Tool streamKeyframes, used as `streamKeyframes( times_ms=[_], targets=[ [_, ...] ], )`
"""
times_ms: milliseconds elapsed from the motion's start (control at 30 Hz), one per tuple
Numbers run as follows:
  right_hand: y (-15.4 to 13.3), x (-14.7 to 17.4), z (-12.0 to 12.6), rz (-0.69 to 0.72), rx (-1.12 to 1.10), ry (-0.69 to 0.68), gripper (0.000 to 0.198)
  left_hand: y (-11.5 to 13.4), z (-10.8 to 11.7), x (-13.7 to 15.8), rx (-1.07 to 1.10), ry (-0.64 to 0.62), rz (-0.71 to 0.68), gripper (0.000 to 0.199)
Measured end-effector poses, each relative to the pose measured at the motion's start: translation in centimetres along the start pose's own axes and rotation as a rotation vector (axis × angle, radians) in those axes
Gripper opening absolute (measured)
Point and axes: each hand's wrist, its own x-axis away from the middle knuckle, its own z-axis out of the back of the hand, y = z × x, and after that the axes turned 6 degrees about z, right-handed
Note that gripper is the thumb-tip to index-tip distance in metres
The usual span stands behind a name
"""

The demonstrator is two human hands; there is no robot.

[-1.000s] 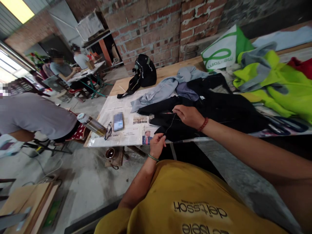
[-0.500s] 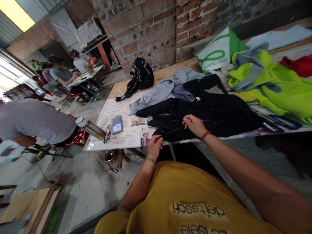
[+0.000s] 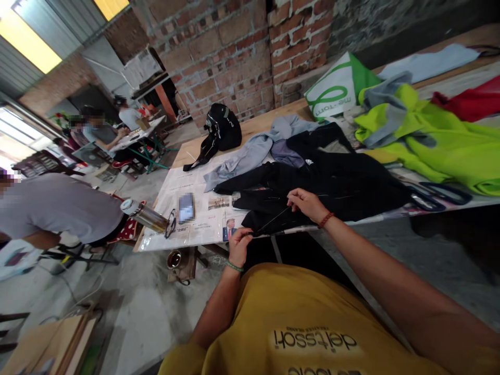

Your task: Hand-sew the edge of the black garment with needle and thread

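Observation:
A black garment [image 3: 332, 182] lies spread along the table's front edge, with pale stitch lines on it. My left hand [image 3: 239, 246] is closed in a pinch at the garment's near left corner. Above the cloth, my right hand [image 3: 309, 205] is pinched shut on a thread [image 3: 273, 220]. That thread runs taut and slanting down to the cloth by my left fingertips. Whether a needle is in my right fingers is too small to tell.
Newspaper under plastic covers the table [image 3: 191, 234], where a phone [image 3: 186, 207], glasses [image 3: 170, 223] and a bottle [image 3: 144, 214] sit. Scissors [image 3: 441, 195] lie right, near yellow-green clothing [image 3: 441, 135]. A black bag [image 3: 224, 127] stands behind. A person [image 3: 66, 208] sits left.
My right hand has shifted slightly left relative to the garment, and my left hand slightly down and left. The thread still stretches between them. The camera view has tilted a little.

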Motion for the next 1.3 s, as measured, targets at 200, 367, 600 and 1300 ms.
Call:
streamKeyframes(
  times_ms=[200,367,600,1300],
  targets=[
    [-0.2,0.2,0.0,0.044,0.108,-0.044,0.014,1.2,0.4,0.5,-0.152,-0.216,-0.166,0.006],
    [0.2,-0.1,-0.1,-0.031,-0.008,0.074,0.013,1.1,0.5,0.3,-0.144,-0.216,-0.140,0.006],
    [0.1,0.1,-0.1,0.041,0.169,-0.016,0.016,0.5,0.7,-0.7,0.289,-0.083,0.134,0.015],
    [-0.8,-0.6,-2.2,-0.050,-0.031,-0.129,0.017,0.5,3.5,-0.9,0.013,0.025,-0.063,0.008]
  ],
)
